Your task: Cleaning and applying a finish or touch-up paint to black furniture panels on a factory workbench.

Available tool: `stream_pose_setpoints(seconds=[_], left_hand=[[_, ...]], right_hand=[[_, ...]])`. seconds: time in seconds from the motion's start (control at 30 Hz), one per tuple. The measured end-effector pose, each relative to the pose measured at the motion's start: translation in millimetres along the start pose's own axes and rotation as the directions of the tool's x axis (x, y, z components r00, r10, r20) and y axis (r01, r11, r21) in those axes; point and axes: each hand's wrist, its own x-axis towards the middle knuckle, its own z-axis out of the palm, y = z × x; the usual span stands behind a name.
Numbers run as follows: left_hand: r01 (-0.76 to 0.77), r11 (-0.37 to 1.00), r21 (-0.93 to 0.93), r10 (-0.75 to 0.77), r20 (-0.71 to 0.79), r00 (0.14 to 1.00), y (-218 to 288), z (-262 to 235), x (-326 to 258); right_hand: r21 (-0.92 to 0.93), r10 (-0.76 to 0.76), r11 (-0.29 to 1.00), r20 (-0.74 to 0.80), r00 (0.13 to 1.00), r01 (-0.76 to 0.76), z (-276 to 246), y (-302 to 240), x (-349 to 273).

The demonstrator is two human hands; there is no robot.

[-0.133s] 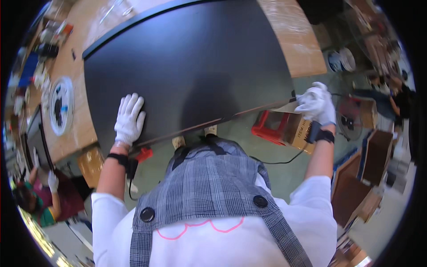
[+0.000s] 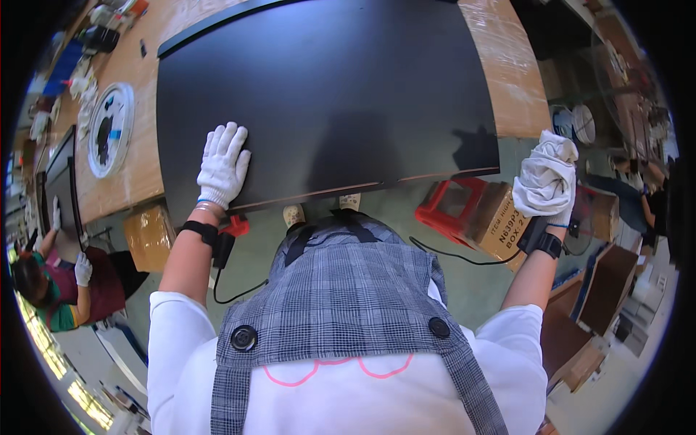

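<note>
Large black panel (image 2: 326, 94) fills upper centre of frame, lying on a wooden table (image 2: 507, 80); a red stool (image 2: 453, 206) and cardboard box (image 2: 500, 221) sit under its right edge, a round white disc (image 2: 110, 129) at upper left. Left hand (image 2: 222, 165), gloved, lies flat on the panel's lower-left edge, fingers slightly spread. Right hand (image 2: 547, 190), raised at right off the panel's corner, is closed around a bunched white cloth (image 2: 545, 174).

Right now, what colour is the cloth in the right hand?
White, a crumpled cloth bunched in the gloved right hand; the head view shows it clearly.
</note>
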Motion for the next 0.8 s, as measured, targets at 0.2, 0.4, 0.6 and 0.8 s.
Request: stream_pose_setpoints(seconds=[0.2,0.4,0.6,0.8], left_hand=[[0.244,0.965,0.093,-0.239,-0.062,0.969,24.4,12.8,-31.9],[0.25,0.966,0.068,-0.251,0.01,0.968,26.6,-6.5,-87.4],[0.199,0.978,0.062,-0.199,-0.009,0.98,22.9,-6.4,-125.9],[0.114,0.993,-0.003,-0.114,0.05,0.992,8.3,-25.9,-131.1]], right_hand=[[-0.653,-0.043,0.756,-0.115,0.993,-0.043,67.5,87.8,67.7],[-0.874,-0.2,-0.416,0.357,0.912,0.251,140.9,223.9,27.0],[-0.721,0.205,-0.393,0.537,0.818,0.571,270.2,322.8,-45.7],[-0.504,0.244,-0.213,0.802,0.545,0.837,269.6,332.1,-34.9]])
